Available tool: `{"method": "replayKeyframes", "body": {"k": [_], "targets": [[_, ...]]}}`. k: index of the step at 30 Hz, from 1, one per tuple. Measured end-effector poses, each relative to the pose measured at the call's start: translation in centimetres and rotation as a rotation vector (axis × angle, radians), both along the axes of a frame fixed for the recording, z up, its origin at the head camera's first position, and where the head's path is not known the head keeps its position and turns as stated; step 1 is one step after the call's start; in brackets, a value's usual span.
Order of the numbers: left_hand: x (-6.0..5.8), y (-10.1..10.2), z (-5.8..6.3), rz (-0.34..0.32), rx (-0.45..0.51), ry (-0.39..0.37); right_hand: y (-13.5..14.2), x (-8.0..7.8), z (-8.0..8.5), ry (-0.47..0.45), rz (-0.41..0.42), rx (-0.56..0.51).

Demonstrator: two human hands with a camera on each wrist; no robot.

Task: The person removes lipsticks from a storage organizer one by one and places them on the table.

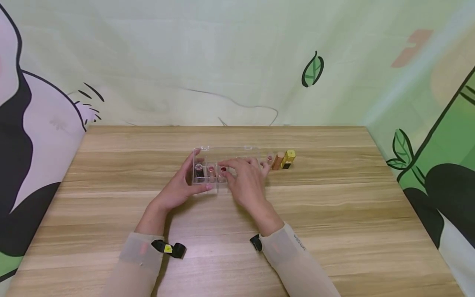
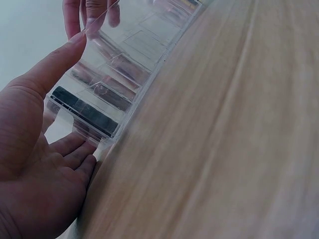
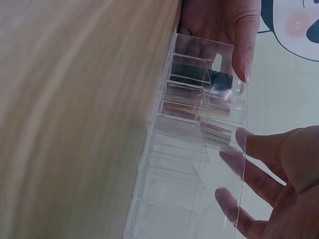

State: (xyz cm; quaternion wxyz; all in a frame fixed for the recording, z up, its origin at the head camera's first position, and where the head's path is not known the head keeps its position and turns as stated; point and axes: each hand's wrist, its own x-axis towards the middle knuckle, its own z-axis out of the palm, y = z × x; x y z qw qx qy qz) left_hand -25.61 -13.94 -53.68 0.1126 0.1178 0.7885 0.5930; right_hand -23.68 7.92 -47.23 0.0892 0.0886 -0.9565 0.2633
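A clear plastic lipstick organizer (image 1: 237, 152) with dividers stands on the table. My left hand (image 1: 178, 187) grips its left end, thumb along the front and fingers round the side and back. Inside, at that end, is a black tube (image 2: 84, 110), with a pinkish lipstick (image 1: 211, 170) in the neighbouring compartment. Over the middle of the organizer, my right hand (image 1: 246, 179) pinches the top of another lipstick (image 3: 217, 133) between thumb and forefinger. That lipstick has a dark red end and leans among the dividers. The compartments farther right are partly hidden by my right hand.
Just right of the organizer stand a pinkish lipstick (image 1: 269, 158), an orange-brown tube (image 1: 277, 161) and a gold tube with a black end (image 1: 288, 157). The wooden table (image 1: 334, 214) meets a printed cloth backdrop (image 1: 237, 62) at its far edge.
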Motion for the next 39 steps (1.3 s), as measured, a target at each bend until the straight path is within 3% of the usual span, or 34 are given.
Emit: {"method": "replayKeyframes", "body": {"k": [26,39], "targets": [[0.3,0.0,0.4,0.002,-0.024,0.005,0.4,0.0,1.1,-0.059,-0.003,-0.105],[0.3,0.1,0.4,0.002,-0.026,0.003,1.1,0.0,1.8,-0.087,-0.003,-0.218]]}}
